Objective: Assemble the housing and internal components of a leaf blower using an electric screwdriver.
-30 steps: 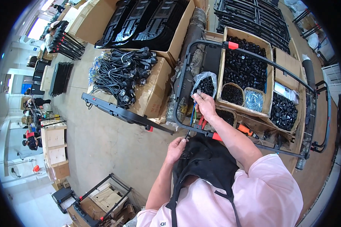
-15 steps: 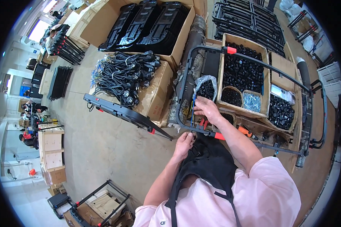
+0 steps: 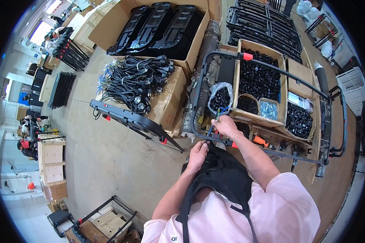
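Observation:
My right hand [image 3: 226, 126] is closed around a thin blue-handled tool [image 3: 214, 121], held against the near rail of a black tubular metal frame [image 3: 271, 71]. My left hand [image 3: 198, 154] presses on the same rail just below, fingers curled over a small dark part that I cannot make out. The frame has an orange cap [image 3: 247, 56] at its far corner. It lies over cardboard boxes of small black parts [image 3: 257, 81]. A clear bag of black pieces [image 3: 220, 97] sits just beyond my right hand.
A box heaped with black power cords [image 3: 138, 83] stands to the left, with a long black bar [image 3: 129, 121] lying beside it. Black moulded panels [image 3: 162, 26] fill a big carton at the back. An orange-handled tool [image 3: 261, 141] lies at my right. People work far left.
Both hands have drawn closer together on the frame's near rail; the right hand dropped slightly toward me while the left stayed under it.

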`<act>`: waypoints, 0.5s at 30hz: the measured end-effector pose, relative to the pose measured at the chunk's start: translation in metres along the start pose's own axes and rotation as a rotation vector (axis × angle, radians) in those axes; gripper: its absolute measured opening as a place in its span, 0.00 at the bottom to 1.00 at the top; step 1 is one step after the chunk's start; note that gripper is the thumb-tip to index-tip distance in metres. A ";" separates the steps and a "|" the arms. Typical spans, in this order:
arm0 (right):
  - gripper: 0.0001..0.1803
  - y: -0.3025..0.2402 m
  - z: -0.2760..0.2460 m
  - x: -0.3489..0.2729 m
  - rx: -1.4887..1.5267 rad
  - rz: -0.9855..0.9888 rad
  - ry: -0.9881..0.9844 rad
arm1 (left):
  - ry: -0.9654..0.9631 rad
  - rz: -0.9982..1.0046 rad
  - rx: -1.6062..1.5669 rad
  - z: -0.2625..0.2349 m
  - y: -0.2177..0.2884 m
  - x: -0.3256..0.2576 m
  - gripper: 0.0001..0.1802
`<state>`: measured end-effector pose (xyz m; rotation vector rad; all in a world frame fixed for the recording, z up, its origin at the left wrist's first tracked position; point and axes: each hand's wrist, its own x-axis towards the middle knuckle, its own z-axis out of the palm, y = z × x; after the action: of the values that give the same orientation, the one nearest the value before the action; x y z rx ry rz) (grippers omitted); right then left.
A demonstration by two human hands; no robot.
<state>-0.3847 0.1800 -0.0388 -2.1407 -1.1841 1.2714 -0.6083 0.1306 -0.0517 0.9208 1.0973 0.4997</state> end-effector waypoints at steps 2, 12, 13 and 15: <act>0.24 -0.002 -0.006 -0.005 -0.112 0.008 0.020 | -0.004 -0.011 0.005 -0.002 0.003 0.002 0.13; 0.34 -0.004 -0.057 0.006 -0.236 0.014 -0.138 | -0.058 -0.076 -0.098 -0.006 -0.007 0.005 0.14; 0.33 0.000 -0.044 0.008 -0.131 0.010 -0.191 | -0.059 -0.070 -0.101 -0.006 -0.008 0.005 0.14; 0.26 0.009 -0.017 0.011 0.141 -0.095 -0.164 | -0.113 -0.057 -0.095 -0.007 -0.009 0.009 0.14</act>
<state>-0.3635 0.1859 -0.0419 -1.8887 -1.2063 1.4646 -0.6121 0.1349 -0.0645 0.8223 0.9863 0.4434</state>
